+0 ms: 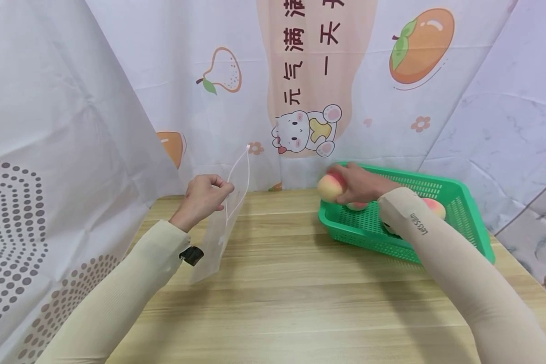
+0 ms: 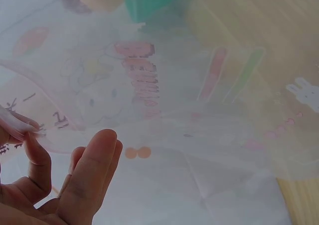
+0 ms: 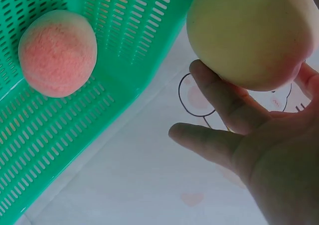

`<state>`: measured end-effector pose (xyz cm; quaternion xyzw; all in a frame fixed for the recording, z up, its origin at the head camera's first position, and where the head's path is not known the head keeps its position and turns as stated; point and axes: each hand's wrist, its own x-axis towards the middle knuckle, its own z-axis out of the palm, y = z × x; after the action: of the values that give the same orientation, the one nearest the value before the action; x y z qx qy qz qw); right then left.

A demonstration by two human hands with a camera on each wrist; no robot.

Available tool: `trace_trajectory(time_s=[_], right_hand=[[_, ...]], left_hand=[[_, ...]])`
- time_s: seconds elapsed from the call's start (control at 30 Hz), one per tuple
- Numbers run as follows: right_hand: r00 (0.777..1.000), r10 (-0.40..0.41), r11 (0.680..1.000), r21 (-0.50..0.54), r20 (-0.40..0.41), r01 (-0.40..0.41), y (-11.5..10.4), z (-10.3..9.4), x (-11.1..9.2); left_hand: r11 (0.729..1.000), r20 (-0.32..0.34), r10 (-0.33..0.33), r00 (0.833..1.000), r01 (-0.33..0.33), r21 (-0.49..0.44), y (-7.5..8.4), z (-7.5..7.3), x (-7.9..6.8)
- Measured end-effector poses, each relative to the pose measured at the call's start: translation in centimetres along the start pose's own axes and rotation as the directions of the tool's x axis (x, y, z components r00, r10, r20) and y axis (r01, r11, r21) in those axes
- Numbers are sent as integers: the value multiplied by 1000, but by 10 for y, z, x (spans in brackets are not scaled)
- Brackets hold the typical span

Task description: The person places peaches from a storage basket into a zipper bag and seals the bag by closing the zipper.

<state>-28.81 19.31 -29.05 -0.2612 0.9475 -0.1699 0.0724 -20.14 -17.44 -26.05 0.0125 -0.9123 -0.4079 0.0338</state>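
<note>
My left hand (image 1: 205,197) pinches the edge of a translucent zip bag (image 1: 216,247) between thumb and finger, near its opening. The bag hangs down beside the hand, its pale pink zip strip curving open. Coloured prints, including a white rabbit (image 2: 305,93), show on its film in the left wrist view. My right hand (image 1: 363,183) grips a yellow-and-red peach (image 1: 329,188) just above the left end of a green basket (image 1: 482,237). In the right wrist view, two of its fingers extend below the held peach (image 3: 249,36). A pinkish peach (image 3: 57,53) lies inside the basket.
More peaches sit in the basket, one at its left end (image 1: 357,206) and one further right (image 1: 434,207), partly hidden by my right forearm. Everything stands on a wood-grain table (image 1: 273,288). A printed curtain (image 1: 255,121) hangs along its back edge.
</note>
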Motion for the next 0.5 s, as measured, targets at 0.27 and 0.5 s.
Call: trace_trajectory(time_s=[0.27,0.5], right_hand=[[999,-40,999,33,4,40,-10,2,3],[997,-82,996,45,8,82,-13,4,4]], left_hand=[[1000,9,-5,1000,5,-4,-1,-1,-1],[1000,7,0,1000,0,-3,-2,-1,-1]])
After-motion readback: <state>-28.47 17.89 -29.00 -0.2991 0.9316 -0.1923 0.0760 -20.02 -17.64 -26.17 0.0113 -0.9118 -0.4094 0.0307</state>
